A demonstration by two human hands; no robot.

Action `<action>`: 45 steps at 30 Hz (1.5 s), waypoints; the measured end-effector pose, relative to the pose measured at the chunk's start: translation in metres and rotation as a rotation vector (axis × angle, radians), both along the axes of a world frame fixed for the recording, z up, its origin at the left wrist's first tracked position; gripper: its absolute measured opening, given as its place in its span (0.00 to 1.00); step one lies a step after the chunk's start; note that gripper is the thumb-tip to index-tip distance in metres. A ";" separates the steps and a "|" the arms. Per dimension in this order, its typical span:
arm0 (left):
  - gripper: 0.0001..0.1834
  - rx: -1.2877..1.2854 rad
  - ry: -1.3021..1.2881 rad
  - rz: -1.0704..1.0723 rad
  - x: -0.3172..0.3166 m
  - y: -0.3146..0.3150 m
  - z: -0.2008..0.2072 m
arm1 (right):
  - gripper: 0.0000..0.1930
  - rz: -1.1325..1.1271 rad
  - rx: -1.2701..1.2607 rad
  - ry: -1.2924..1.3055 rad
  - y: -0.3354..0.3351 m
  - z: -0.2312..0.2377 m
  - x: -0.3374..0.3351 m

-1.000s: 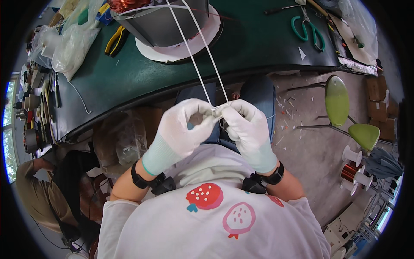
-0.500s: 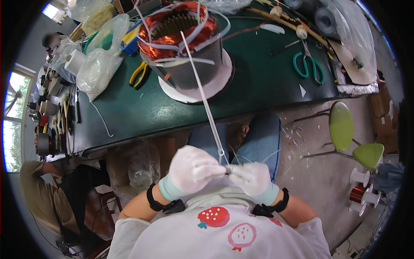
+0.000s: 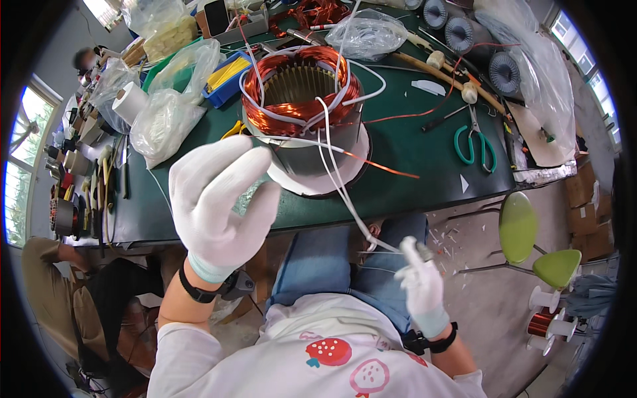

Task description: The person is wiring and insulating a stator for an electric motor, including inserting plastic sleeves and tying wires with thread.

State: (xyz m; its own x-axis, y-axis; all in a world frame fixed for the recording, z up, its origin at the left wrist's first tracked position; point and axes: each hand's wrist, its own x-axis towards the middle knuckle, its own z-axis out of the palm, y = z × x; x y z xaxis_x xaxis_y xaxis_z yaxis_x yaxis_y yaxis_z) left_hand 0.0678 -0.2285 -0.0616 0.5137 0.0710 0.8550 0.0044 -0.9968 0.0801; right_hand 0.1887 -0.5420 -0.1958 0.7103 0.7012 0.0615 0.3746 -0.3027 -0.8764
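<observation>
A motor stator with copper windings and pale sleeves stands on a white round pad on the table. From its top a white cord drops toward me in two strands, meeting at a small knot or loop. My right hand, white-gloved, is closed on the cord's near end over my lap; a small greyish thing shows at its fingertips, too blurred to name. Raised in front of the stator's left side, my gloved left hand is open, fingers curved and apart, holding nothing. Yellow-handled pliers are partly hidden behind it.
Green-handled scissors lie on the table's right. A blue tray and plastic bags occupy the left. Beyond the table's front edge stands a green chair, with wire spools nearby. Another person sits at lower left.
My hands were together in front of my chest and have parted. The left rose toward the stator; the right shifted right with the cord. The taut cord has slackened, and the view has tilted up.
</observation>
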 end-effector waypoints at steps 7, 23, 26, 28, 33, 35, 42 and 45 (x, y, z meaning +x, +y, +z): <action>0.28 -0.127 -0.044 0.066 0.010 0.017 -0.008 | 0.19 -0.428 0.152 -0.509 -0.006 0.083 0.063; 0.23 -0.112 -0.127 -0.092 0.045 0.026 -0.042 | 0.10 0.238 0.178 -0.771 0.175 0.164 0.113; 0.45 -0.380 -0.166 -0.100 0.048 0.021 -0.054 | 0.12 0.358 0.256 -0.900 0.179 0.165 0.120; 0.46 -0.352 -0.132 -0.088 0.048 0.020 -0.050 | 0.12 0.360 0.247 -0.906 0.183 0.165 0.121; 0.45 -0.353 -0.136 -0.062 0.051 0.016 -0.049 | 0.10 0.373 0.243 -0.801 0.187 0.160 0.122; 0.47 -0.636 -0.225 -0.137 0.051 0.014 -0.047 | 0.09 0.450 0.214 -0.674 0.191 0.161 0.120; 0.25 -0.246 -0.172 -0.222 0.061 0.024 -0.027 | 0.08 0.489 0.178 -0.850 0.192 0.162 0.121; 0.17 -0.276 -0.179 -0.227 0.065 0.022 -0.026 | 0.09 0.353 0.281 -0.785 0.183 0.163 0.115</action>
State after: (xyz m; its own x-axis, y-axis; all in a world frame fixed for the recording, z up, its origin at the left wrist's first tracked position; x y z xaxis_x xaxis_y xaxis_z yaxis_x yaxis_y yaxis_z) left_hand 0.1332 -0.2061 -0.0873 0.3876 0.2125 0.8970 -0.2521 -0.9115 0.3249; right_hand 0.3042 -0.3588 -0.0327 0.1384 0.7562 0.6395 0.9263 0.1298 -0.3539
